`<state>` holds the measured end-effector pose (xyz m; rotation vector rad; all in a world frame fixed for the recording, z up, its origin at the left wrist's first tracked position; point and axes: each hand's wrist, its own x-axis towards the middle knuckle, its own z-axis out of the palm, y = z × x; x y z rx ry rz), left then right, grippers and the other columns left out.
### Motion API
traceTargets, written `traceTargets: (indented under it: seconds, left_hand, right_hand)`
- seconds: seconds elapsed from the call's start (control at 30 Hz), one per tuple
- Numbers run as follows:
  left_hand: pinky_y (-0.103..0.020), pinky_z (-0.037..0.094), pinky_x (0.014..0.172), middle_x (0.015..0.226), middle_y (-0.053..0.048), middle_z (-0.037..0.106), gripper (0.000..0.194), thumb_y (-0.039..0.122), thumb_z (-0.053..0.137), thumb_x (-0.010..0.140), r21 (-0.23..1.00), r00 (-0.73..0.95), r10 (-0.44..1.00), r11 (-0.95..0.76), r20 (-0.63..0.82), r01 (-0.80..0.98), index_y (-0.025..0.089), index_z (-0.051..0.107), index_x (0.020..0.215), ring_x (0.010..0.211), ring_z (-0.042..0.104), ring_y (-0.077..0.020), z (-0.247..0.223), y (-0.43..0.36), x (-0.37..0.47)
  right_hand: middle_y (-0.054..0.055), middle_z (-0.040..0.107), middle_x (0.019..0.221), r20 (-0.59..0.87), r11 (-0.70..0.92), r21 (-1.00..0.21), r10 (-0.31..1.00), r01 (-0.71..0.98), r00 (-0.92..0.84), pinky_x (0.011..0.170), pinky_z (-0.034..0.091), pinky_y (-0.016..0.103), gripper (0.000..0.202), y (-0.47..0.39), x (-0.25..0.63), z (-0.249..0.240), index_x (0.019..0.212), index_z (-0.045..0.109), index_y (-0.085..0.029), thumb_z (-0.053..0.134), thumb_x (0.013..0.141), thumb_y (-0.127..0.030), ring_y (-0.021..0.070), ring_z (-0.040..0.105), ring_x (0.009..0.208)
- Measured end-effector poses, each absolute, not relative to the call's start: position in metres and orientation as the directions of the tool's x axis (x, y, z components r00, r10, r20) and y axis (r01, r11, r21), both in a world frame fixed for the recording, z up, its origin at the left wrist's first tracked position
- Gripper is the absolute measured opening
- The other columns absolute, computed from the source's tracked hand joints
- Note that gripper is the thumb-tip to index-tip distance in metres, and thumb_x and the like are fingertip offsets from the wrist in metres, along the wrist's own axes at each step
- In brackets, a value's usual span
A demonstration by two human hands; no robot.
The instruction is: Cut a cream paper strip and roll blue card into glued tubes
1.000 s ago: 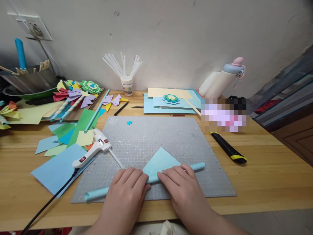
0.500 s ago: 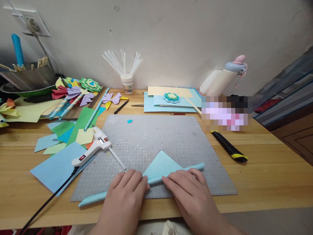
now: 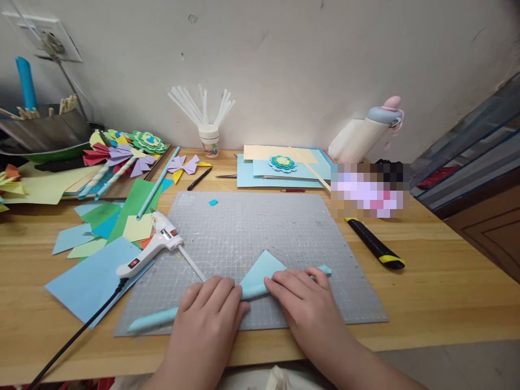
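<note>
A light blue sheet of paper lies rolled up diagonally on the grey cutting mat, with one flat triangular corner pointing away from me. My left hand is closed over the left part of the roll, whose end sticks out beyond it. Closed over the right part is my right hand, with the other end of the roll showing past the knuckles. The fingertips of both hands press on the tube. Left of the mat's middle, a white hot glue gun lies with its glue stick close to my left hand.
Coloured paper pieces lie at the left, beside paper flowers. A paper cup of glue sticks stands by the wall. A black and yellow utility knife is at the right. The glue gun's cord crosses the desk's left front.
The roll has turned a little away from me, and less of the flat triangle shows. Both hands stay on it. The whole view has shifted slightly.
</note>
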<state>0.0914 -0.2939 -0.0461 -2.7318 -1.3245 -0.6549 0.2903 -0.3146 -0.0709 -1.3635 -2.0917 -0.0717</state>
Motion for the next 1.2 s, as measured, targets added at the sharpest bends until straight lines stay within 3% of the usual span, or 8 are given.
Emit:
traceTargets:
  seconds: [0.47,0.67,0.8,1.0,1.2]
  left_hand:
    - [-0.034,0.03,0.079,0.087,-0.002,0.066,0.021,0.017,0.043,0.093,0.065,0.615,0.682,-0.689,0.396,0.722,0.018,0.064,0.094,0.084,0.054,-0.0212,-0.047,-0.308,0.083]
    - [-0.034,0.029,0.077,0.088,0.0,0.066,0.019,0.017,0.044,0.093,0.182,0.562,0.723,-0.664,0.401,0.725,0.021,0.062,0.093,0.083,0.054,-0.02,-0.049,-0.306,0.094]
    - [-0.035,0.029,0.074,0.085,0.0,0.064,0.016,0.014,0.047,0.091,0.198,0.57,0.737,-0.659,0.365,0.725,0.019,0.062,0.09,0.081,0.053,-0.0204,-0.049,-0.301,0.095]
    - [-0.035,0.029,0.071,0.081,0.001,0.06,0.013,0.015,0.054,0.089,0.147,0.545,0.808,-0.581,0.225,0.801,0.022,0.063,0.083,0.08,0.052,-0.0208,-0.041,-0.29,0.099]
    - [-0.035,0.031,0.075,0.09,0.0,0.064,0.016,0.013,0.056,0.087,0.152,0.569,0.758,-0.633,0.319,0.759,0.021,0.062,0.1,0.084,0.054,-0.0201,-0.044,-0.292,0.103]
  right_hand:
    - [0.005,0.069,0.098,0.463,0.465,-0.348,0.84,0.814,-0.282,0.086,0.027,0.038,0.036,-0.332,0.289,-0.072,0.107,0.064,-0.021,0.031,0.097,-0.011,0.0184,0.057,0.089]
    - [0.004,0.066,0.093,0.397,0.418,-0.324,0.874,0.848,-0.279,0.081,0.025,0.037,0.036,-0.323,0.287,-0.059,0.099,0.065,-0.025,0.031,0.097,-0.012,0.0185,0.055,0.087]
    - [0.002,0.065,0.085,0.408,0.417,-0.359,0.875,0.835,-0.261,0.08,0.025,0.036,0.033,-0.319,0.29,-0.055,0.098,0.065,-0.025,0.034,0.098,-0.016,0.0163,0.055,0.078]
    - [0.0,0.068,0.088,0.48,0.449,-0.406,0.846,0.796,-0.232,0.081,0.024,0.036,0.028,-0.313,0.299,-0.061,0.093,0.066,-0.025,0.039,0.099,-0.022,0.0155,0.058,0.083]
    - [0.0,0.068,0.087,0.45,0.458,-0.367,0.849,0.81,-0.276,0.079,0.024,0.036,0.026,-0.305,0.299,-0.061,0.092,0.066,-0.024,0.04,0.099,-0.021,0.0158,0.058,0.081]
